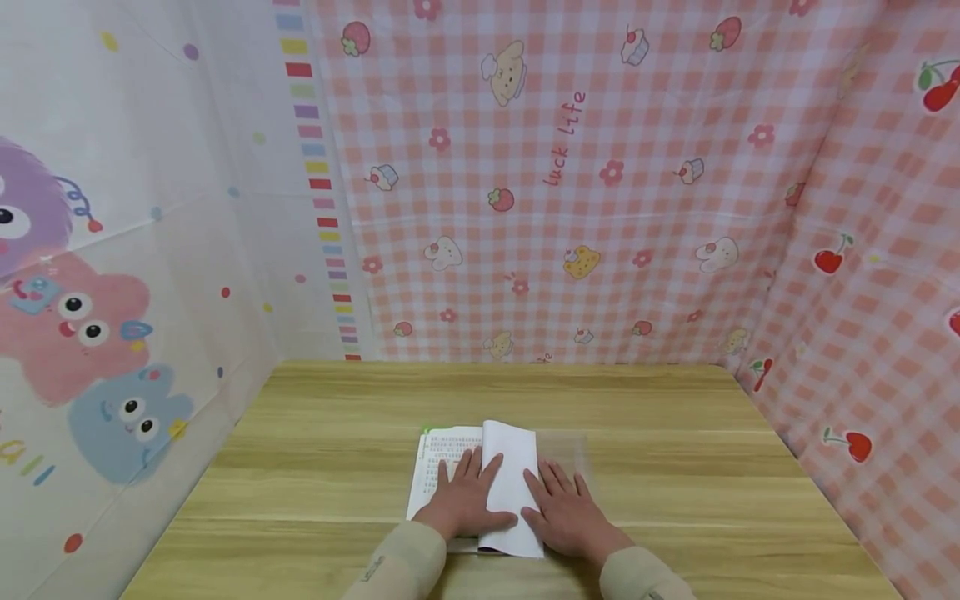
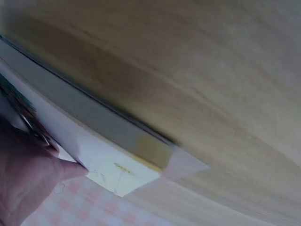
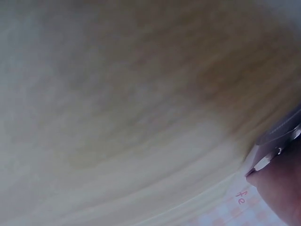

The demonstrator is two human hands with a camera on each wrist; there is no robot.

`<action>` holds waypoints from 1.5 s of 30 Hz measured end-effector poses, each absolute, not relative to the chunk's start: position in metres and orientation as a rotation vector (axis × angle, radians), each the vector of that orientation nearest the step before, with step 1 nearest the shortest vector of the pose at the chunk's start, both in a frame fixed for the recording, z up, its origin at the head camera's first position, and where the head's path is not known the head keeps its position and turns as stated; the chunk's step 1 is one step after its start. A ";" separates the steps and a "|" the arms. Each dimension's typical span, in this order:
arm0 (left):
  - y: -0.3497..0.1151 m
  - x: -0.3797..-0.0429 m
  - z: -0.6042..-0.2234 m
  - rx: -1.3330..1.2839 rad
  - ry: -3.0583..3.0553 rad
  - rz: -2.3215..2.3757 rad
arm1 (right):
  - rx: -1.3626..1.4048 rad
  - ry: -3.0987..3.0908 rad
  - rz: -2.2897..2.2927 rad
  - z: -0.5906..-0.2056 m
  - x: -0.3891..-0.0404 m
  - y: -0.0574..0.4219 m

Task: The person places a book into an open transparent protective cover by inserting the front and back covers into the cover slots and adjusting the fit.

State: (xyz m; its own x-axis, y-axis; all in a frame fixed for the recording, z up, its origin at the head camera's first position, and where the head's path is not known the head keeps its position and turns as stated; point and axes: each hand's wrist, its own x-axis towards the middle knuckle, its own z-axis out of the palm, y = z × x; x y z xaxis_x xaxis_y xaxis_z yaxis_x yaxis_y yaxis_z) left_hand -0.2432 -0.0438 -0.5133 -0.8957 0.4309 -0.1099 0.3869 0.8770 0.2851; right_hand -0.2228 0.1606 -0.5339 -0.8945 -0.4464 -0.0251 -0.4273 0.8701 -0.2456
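A thick book lies on the table, with a printed page [image 1: 441, 450] at its left and a blank white leaf [image 1: 512, 487] standing partly raised in the middle. My left hand [image 1: 467, 502] rests on the printed page, fingers spread and thumb across the white leaf. To the right, my right hand [image 1: 568, 512] lies with straight fingers over a clear plastic sheet [image 1: 576, 447], its thumb and forefinger at the leaf's right edge. In the left wrist view the book's page edges [image 2: 94, 117] show, and a clear plastic corner [image 2: 186, 164] sticks out beyond them.
The book lies near the front of a wood-grain table [image 1: 337, 467]. A pink checked cloth [image 1: 570, 208] hangs behind, a white cartoon cloth [image 1: 187, 250] at the left, and a cherry-print cloth [image 1: 877, 333] at the right.
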 end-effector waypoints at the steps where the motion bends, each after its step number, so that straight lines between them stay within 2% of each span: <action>1: -0.044 -0.243 -0.513 0.633 2.873 0.391 | -0.694 2.959 -0.363 -0.534 -0.223 0.161; 21: -0.044 -0.242 -0.514 0.644 2.891 0.375 | -0.697 2.989 -0.342 -0.555 -0.232 0.166; 34: -0.045 -0.244 -0.514 0.615 2.869 0.382 | -0.692 2.878 -0.443 -0.521 -0.223 0.161; 45: -0.044 -0.244 -0.517 0.612 2.879 0.387 | -0.698 2.879 -0.455 -0.532 -0.227 0.166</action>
State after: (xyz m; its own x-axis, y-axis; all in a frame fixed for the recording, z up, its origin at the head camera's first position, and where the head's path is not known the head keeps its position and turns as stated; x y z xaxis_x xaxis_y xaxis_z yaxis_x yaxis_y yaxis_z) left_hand -0.2439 -0.0444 -0.5171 -0.9007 0.4194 -0.1130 0.3747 0.8818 0.2866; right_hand -0.2268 0.1662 -0.5316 -0.8816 -0.4670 -0.0680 -0.4232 0.8461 -0.3240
